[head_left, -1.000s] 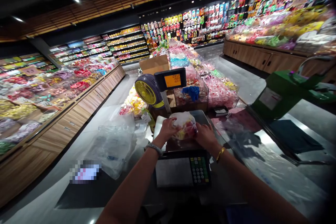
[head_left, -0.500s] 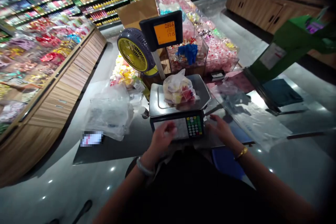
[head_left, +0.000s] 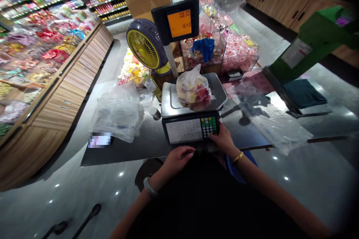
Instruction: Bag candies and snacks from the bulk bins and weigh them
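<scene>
The bag (head_left: 193, 87) sits on the scale (head_left: 183, 131); a bump could shift it. The right hand (head_left: 223, 139), grip part-open and empty, touches the crowded keypad (head_left: 206, 127), risking a mispress. The left hand (head_left: 178, 161), loosely curled, empty, has bare worktop (head_left: 131, 153) beside it, near the edge.

fan (head_left: 145, 44) and display post (head_left: 171, 62) obstruct access behind the scale (head_left: 183, 130).

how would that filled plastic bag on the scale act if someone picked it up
The filled bag would probably sag and shift, since its thin plastic wraps loose-looking lumps. It seems unlikely to roll, as it sits slumped on the metal pan. Its smooth, shiny film may feel slippery.
</scene>
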### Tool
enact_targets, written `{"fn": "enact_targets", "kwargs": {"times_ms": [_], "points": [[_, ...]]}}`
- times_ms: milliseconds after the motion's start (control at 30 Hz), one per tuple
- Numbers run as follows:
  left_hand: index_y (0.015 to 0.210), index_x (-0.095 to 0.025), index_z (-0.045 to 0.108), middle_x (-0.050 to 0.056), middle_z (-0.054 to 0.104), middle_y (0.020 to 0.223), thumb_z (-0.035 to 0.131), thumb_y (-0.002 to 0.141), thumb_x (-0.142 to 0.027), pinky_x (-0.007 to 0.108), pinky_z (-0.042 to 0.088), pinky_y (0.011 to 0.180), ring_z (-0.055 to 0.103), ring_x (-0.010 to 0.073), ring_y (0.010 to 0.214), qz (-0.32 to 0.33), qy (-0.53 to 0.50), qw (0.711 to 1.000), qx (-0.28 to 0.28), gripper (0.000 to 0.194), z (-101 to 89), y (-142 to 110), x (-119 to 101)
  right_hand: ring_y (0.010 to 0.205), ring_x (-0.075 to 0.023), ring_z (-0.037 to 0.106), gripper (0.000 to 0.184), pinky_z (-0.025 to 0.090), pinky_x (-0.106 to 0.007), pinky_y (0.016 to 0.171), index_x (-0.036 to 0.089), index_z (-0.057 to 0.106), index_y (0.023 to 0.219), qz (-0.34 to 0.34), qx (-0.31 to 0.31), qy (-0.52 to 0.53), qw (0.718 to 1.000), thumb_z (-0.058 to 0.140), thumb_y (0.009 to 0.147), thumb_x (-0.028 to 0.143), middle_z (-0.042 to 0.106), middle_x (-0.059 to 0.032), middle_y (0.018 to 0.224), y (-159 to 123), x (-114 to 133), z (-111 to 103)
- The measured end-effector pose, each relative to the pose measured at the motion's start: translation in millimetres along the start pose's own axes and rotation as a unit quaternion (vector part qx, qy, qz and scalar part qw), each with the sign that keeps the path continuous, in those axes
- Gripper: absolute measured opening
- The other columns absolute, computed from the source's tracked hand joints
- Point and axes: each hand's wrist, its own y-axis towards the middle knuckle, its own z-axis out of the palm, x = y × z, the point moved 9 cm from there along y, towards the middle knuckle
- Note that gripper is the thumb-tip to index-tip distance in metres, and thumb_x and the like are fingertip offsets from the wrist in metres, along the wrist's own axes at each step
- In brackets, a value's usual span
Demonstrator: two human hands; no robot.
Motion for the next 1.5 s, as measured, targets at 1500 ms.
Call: {"fn": "enact_targets", "kwargs": {"times_ms": [1500], "points": [[0.108,-0.023,0.072,0.003,0.076,0.104,0.057,0.087,-0.033,0.031,0.05,0.088,0.068,0.0206,0.097,0.008,0.01,1.0,0.011,0.027,17.9,7.2,8.8,0.149,-0.0376,0.017,0.106,0.014,-0.066,0.115,0.02,0.018,0.156,0.009,-0.1,-0.074,0.992,0.066,0.07,0.06,0.024,-0.0191,0.16,-9.3,-26.6,-14.6]]}}
